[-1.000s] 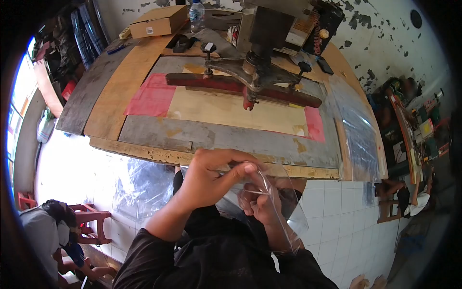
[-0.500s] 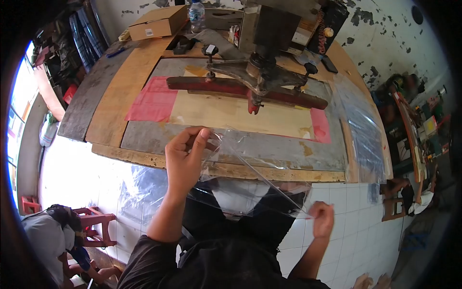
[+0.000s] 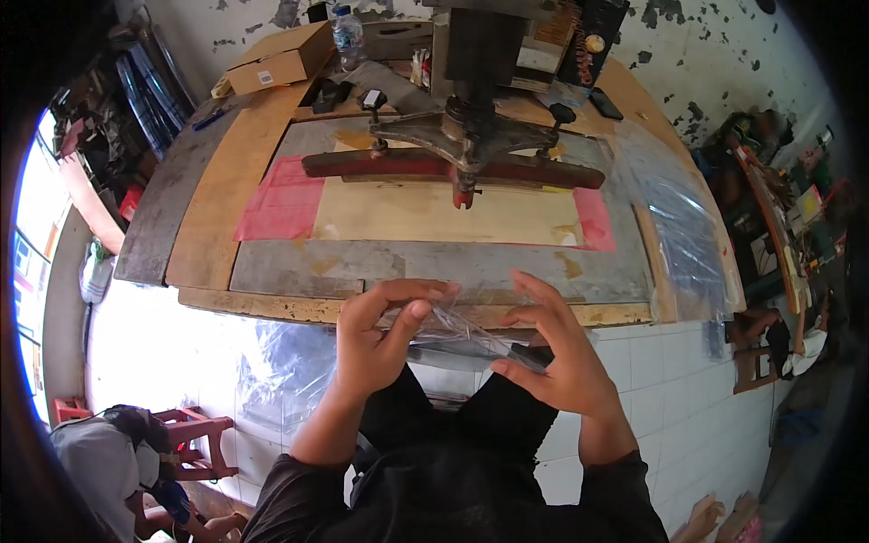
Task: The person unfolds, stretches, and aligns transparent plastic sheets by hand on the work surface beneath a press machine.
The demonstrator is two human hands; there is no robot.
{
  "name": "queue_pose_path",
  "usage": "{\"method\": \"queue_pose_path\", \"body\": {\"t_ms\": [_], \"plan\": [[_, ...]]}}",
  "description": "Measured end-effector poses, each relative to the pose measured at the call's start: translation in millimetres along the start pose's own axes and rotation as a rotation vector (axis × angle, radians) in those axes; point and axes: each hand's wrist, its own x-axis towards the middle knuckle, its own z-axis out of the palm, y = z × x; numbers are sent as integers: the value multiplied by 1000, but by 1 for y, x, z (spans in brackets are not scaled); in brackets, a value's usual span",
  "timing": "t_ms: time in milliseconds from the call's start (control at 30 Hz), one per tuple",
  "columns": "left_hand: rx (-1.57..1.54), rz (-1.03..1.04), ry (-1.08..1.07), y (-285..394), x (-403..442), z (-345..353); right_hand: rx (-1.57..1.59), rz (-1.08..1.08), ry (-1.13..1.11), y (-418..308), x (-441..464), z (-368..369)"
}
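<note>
A thin clear plastic sheet point(image 3: 457, 321) hangs bunched between my hands, just over the near edge of the worktable. My left hand point(image 3: 373, 339) pinches it between thumb and fingers. My right hand point(image 3: 566, 362) is close beside the sheet's right end, fingers spread and thumb apart; whether a fingertip touches the film is hard to see. Beyond my hands, a press with a long red-edged bar point(image 3: 453, 168) stands over a cream sheet point(image 3: 398, 213) with pink patches point(image 3: 282, 201) at its ends.
Stacked clear plastic point(image 3: 674, 222) lies along the table's right side. At the back are a cardboard box point(image 3: 281, 59), a water bottle point(image 3: 348, 38) and a phone point(image 3: 605, 103). More film point(image 3: 285, 366) hangs below the front edge. A person point(image 3: 109, 462) sits low at left.
My right hand has come up and inward from the lower right, its fingers spreading. The stretched plastic sheet has slackened and gathered between my hands. My left hand has moved slightly down and right.
</note>
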Motion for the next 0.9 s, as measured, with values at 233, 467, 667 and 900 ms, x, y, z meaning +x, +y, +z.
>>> {"method": "queue_pose_path", "body": {"t_ms": [233, 467, 667, 900], "plan": [[-101, -17, -89, 2, -3, -21, 25, -131, 63, 0, 3, -6], [200, 185, -400, 23, 18, -23, -69, -116, 27, -17, 5, -17], [226, 160, -393, 25, 22, -20, -185, -175, 12, -19, 6, -22], [214, 88, -377, 22, 27, -20, -132, -139, -41, -16, 12, -26]]}}
